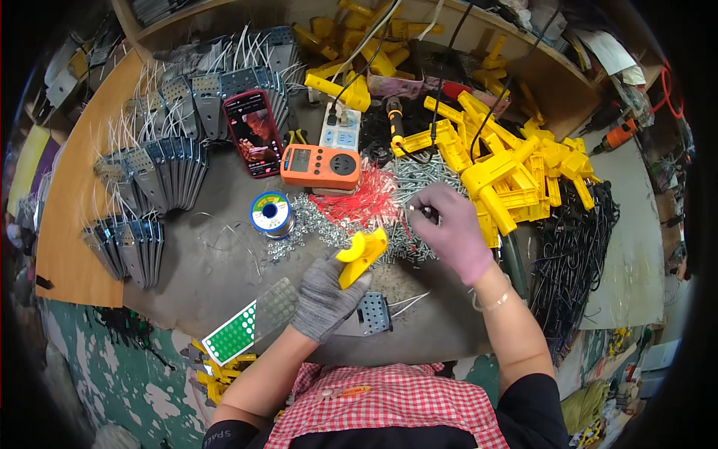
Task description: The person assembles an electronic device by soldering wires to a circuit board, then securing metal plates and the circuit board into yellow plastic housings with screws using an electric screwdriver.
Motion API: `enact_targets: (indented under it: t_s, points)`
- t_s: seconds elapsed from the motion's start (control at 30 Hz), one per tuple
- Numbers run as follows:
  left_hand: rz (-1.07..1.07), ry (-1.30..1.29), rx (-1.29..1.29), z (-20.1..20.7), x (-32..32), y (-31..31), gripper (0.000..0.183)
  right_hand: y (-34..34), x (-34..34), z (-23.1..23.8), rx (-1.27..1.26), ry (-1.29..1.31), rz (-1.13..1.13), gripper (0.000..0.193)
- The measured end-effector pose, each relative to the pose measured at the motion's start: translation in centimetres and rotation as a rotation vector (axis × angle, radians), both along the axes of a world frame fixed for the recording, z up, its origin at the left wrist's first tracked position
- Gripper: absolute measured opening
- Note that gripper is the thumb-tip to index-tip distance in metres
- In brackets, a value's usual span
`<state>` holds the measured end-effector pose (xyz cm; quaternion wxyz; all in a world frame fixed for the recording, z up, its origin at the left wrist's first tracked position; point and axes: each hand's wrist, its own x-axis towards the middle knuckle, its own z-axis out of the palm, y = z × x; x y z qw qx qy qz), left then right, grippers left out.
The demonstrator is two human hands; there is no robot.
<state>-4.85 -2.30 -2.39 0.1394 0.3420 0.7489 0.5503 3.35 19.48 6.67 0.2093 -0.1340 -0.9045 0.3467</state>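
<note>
Head view, as I followed it from afar, showed a person's two gloved hands above a grey bench (187,288). The left hand (325,298), in grey, gripped a yellow plastic part (360,266), thumb and fingers closed around its lower end, over the middle of the bench toward the near edge. The right hand (452,228), in pink, hung over a pile of loose screws (407,248), fingers curled; I could not tell whether they pinched anything. I judged the held piece unfinished, since I could make out no screw or wire in it. Plenty seemed left: more yellow parts (490,172) lay heaped toward the far right corner, though I could not tell finished from waiting ones. Metal plates (179,176) with white wires, apparently prepared, stood in rows along the left edge; a perforated plate (374,313) lay by the near edge.
</note>
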Motion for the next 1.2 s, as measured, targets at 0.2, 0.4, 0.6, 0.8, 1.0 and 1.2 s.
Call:
enact_targets:
  t_s: [0.2, 0.4, 0.6, 0.8, 1.0, 1.2]
  points:
    - [-0.061, -0.008, -0.006, 0.9, 0.4, 0.6, 0.041, -1.8, 1.6, 0.1, -0.466, 0.01, 0.074, 0.013]
    - [-0.128, 0.119, -0.106, 2.5, 0.2, 0.1, 0.05, -3.5, 3.0, 2.0, -0.444, 0.062, -0.006, 0.012]
    - [-0.134, 0.177, -0.179, 2.7, 0.5, -0.5, 0.055, -3.6, 3.5, 1.2, -0.428, 0.109, 0.05, 0.011]
    - [-0.057, -0.036, 0.053, 2.5, 0.6, -0.7, 0.046, -3.3, 4.6, 0.2, -0.058, 0.109, 0.181, 0.011]
    - [-0.09, 0.139, 0.034, 3.5, 0.9, -0.3, 0.042, -3.6, 4.4, 1.6, -0.115, 0.252, 0.096, 0.01]
    - [-0.11, 0.143, -0.028, 3.8, 1.1, -0.8, 0.036, -3.1, 5.0, 0.9, -0.033, 0.192, 0.154, 0.014]
